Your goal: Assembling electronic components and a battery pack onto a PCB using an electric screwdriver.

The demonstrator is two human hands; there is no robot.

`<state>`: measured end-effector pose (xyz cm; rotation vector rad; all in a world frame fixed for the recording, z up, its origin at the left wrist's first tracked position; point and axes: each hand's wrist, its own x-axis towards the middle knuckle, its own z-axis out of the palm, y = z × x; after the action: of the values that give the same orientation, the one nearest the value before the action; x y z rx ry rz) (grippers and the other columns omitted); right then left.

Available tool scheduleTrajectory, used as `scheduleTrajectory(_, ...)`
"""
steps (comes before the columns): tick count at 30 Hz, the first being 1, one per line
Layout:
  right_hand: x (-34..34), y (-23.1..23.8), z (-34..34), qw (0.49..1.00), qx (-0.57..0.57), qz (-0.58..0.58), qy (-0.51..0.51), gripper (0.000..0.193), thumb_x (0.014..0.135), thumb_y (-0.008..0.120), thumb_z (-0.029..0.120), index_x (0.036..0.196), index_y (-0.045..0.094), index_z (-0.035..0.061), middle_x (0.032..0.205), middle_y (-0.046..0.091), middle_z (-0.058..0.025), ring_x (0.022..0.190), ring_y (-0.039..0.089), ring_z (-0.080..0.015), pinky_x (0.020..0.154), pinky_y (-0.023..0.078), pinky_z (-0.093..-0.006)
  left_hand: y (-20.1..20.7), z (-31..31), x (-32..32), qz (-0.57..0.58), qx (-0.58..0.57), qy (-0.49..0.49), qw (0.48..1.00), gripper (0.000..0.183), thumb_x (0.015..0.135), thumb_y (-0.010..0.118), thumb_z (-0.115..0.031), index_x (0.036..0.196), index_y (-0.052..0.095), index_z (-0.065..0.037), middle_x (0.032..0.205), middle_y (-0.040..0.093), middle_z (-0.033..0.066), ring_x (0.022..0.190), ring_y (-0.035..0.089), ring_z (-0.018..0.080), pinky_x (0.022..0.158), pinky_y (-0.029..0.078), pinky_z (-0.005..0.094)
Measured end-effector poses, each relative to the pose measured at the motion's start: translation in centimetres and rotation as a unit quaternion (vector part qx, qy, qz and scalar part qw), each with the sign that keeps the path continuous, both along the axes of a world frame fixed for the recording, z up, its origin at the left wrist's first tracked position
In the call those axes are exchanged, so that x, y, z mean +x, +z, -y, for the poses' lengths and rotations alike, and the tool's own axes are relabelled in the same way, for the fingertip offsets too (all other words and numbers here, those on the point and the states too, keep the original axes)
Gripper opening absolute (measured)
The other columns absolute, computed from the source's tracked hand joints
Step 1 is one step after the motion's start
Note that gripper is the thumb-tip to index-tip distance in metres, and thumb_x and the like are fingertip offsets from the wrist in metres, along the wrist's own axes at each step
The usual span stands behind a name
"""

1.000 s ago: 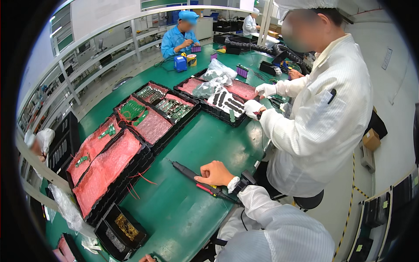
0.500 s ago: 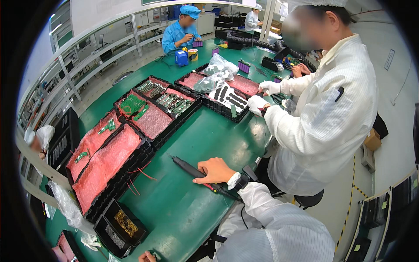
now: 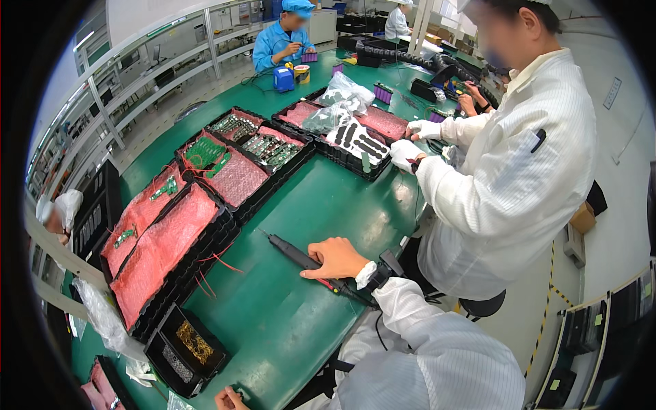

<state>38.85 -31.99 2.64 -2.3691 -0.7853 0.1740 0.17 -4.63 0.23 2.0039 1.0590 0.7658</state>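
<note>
My right hand point(image 3: 339, 259) grips the body of a black electric screwdriver point(image 3: 292, 251) over the green table, its thin bit pointing to the far left. Whether the screwdriver rests on the tabletop I cannot tell. At the lower edge, part of my left hand point(image 3: 228, 399) shows with its fingers closed on something small and dark, mostly cut off by the picture's edge. Close by stands a black parts bin point(image 3: 179, 316) with gold-coloured pieces in one compartment and silvery ones in the other. Left of the screwdriver lies a black tray point(image 3: 145, 318) lined with pink bubble wrap, holding several small green circuit boards point(image 3: 164, 188).
Farther back, another black tray point(image 3: 268, 189) holds rows of circuit boards. Red wires point(image 3: 220, 263) stick out over the near tray's edge. A co-worker in white point(image 3: 506, 178) stands at right, gloved hands beside the far tray. Someone in blue point(image 3: 281, 44) works across the table.
The view has shifted slightly. A little more of my left hand shows at the lower edge. My right hand stays on the screwdriver, with its fingers slightly shifted.
</note>
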Motion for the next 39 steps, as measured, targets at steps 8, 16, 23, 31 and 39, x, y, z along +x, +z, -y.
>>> scheduleTrajectory(8, -0.1, 0.1, 0.0, 1.0, -0.003, -0.008, -0.004, 0.049, 0.074, 0.078, 0.055, 0.076, 0.063, 0.0087, 0.064, 0.063, -0.0064, 0.061, 0.063, -0.0301, 0.063, 0.046, -0.0406, -0.2, -0.2, -0.1, -0.008, 0.022, -0.003, 1.0, 0.032, 0.101, 0.072, -0.028, 0.099, 0.069, 0.003, 0.082, 0.072, 0.014, 0.072, 0.067, 0.0206, 0.07, 0.054, 0.0346)
scheduleTrajectory(16, -0.1, 0.2, -0.1, 1.0, -0.017, -0.001, -0.006, 0.052, 0.074, 0.078, 0.058, 0.073, 0.062, 0.0087, 0.061, 0.061, -0.006, 0.059, 0.062, -0.0289, 0.06, 0.045, -0.0405, -0.5, -0.4, -0.1, -0.008, 0.01, -0.007, 1.0, 0.031, 0.101, 0.072, -0.027, 0.1, 0.069, 0.003, 0.083, 0.073, 0.0138, 0.073, 0.068, 0.0202, 0.07, 0.054, 0.034)
scheduleTrajectory(23, 0.0, -0.4, 0.1, 1.0, 0.012, 0.012, -0.003, 0.055, 0.074, 0.078, 0.062, 0.071, 0.061, 0.0093, 0.059, 0.059, -0.0045, 0.057, 0.06, -0.0278, 0.059, 0.043, -0.0394, 0.0, -0.2, 0.0, -0.017, 0.001, -0.005, 1.0, 0.031, 0.101, 0.071, -0.028, 0.1, 0.07, 0.003, 0.085, 0.074, 0.0139, 0.074, 0.068, 0.0205, 0.07, 0.054, 0.0338)
scheduleTrajectory(31, 0.1, -1.1, 0.1, 0.999, 0.038, 0.011, -0.024, 0.055, 0.08, 0.076, 0.062, 0.071, 0.064, 0.0092, 0.06, 0.062, -0.0034, 0.056, 0.061, -0.0248, 0.058, 0.044, -0.0384, -0.1, -0.2, -0.1, -0.038, 0.029, 0.006, 0.999, 0.031, 0.101, 0.071, -0.029, 0.097, 0.07, 0.002, 0.083, 0.072, 0.014, 0.072, 0.067, 0.0228, 0.071, 0.053, 0.0364)
scheduleTrajectory(39, 0.1, -1.9, -0.3, 0.99, 0.099, 0.016, -0.096, 0.047, 0.089, 0.074, 0.048, 0.068, 0.068, 0.007, 0.059, 0.065, -0.0068, 0.055, 0.064, -0.0251, 0.056, 0.048, -0.0385, -1.6, -0.8, 0.2, 0.018, -0.017, 0.005, 1.0, 0.024, 0.102, 0.069, -0.022, 0.094, 0.066, 0.001, 0.082, 0.066, 0.009, 0.07, 0.06, 0.0161, 0.066, 0.049, 0.0299)
